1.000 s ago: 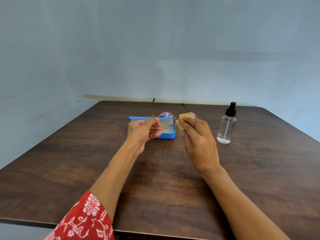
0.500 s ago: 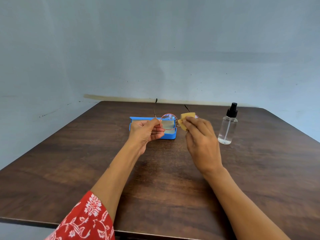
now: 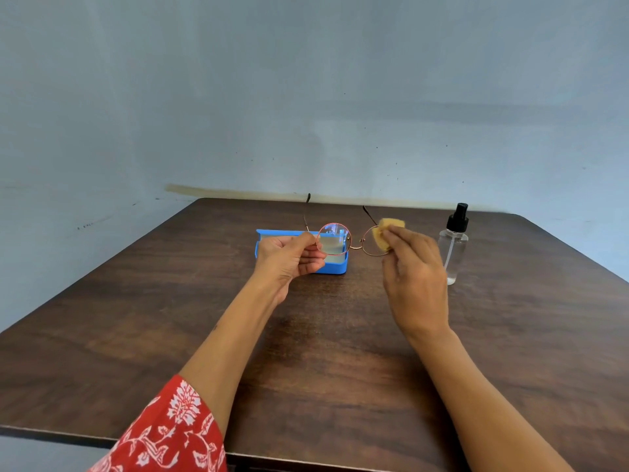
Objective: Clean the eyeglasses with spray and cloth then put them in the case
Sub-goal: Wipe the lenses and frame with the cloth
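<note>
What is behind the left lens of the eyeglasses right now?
Through the left lens shows the open blue case, with a pale lining and nothing visible inside. The left hand, pinching the frame edge, covers the case's left part, so that part cannot be checked.

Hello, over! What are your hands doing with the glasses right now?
Left hand pinches eyeglasses at left rim. Right hand rubs yellow cloth on right lens. Blue case open behind; spray bottle stands clear.
</note>
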The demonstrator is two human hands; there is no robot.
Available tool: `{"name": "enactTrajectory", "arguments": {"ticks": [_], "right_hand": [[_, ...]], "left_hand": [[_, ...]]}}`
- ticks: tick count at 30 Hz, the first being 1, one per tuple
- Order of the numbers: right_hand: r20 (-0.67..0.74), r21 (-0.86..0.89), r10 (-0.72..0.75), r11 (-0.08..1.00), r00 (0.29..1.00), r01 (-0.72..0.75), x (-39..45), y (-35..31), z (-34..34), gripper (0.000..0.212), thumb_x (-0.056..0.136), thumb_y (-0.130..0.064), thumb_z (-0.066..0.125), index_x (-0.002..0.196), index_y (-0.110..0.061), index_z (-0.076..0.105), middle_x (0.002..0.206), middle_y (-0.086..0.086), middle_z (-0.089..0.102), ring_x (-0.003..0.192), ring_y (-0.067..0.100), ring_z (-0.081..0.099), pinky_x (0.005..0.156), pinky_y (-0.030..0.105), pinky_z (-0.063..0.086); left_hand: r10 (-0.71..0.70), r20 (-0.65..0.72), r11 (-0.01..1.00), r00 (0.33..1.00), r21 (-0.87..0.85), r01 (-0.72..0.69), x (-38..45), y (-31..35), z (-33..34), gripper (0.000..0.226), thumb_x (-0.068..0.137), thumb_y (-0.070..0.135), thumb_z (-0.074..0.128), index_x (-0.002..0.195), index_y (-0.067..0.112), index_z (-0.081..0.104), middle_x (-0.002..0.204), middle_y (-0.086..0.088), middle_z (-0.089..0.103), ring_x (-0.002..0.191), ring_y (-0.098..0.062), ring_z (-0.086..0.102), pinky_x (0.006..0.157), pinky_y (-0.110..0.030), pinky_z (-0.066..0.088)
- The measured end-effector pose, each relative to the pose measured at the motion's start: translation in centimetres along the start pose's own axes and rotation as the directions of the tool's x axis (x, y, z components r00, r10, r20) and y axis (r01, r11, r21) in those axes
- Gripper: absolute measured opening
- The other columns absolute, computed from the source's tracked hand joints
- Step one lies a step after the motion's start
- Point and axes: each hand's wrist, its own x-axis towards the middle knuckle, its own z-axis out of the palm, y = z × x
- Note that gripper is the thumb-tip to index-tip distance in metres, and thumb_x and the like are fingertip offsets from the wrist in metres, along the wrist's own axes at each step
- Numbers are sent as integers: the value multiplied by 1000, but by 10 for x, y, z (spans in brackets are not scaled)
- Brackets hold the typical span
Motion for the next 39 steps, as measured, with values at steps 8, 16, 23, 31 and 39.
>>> {"name": "enactTrajectory", "arguments": {"ticks": [8,16,23,31,39], "right_hand": [[105,10,-62,998,993,61,-7,-11,7,28,73,9,71,100,5,70,102,15,69,90,31,64,77,32,53],[23,-10,97,995,995,-97,-4,5,0,28,72,13,68,99,7,69,100,18,68,92,34,64,80,31,50],[129,7,-86,996,988,86,-10,-15,8,28,68,10,73,95,5,71,95,15,69,86,31,66,68,32,56],[38,-13,33,999,999,-33,-4,-2,-1,28,69,15,70,95,8,70,96,19,68,87,35,65,72,36,55],[77,-29,-63,997,995,65,-6,-7,6,27,67,11,72,94,4,71,95,14,69,86,30,65,73,28,50]], "left_hand": [[8,-28,1000,1000,-19,-9,0,1,1,16,82,8,65,69,-1,65,50,-7,65,45,-11,61,45,-17,51],[9,-22,999,1000,-39,-10,0,1,1,16,82,9,66,70,-2,65,51,-7,65,44,-11,61,44,-17,50],[10,-35,998,999,-56,-12,3,-1,-2,16,81,10,67,70,-1,66,53,-8,66,46,-12,62,45,-17,51],[11,-17,998,1000,-61,-12,4,-1,-1,16,81,10,66,69,-1,66,52,-8,66,45,-12,62,45,-17,51],[9,-21,998,1000,-59,-10,5,-1,-2,15,80,10,68,70,0,67,54,-8,67,47,-12,63,46,-18,51]]}}
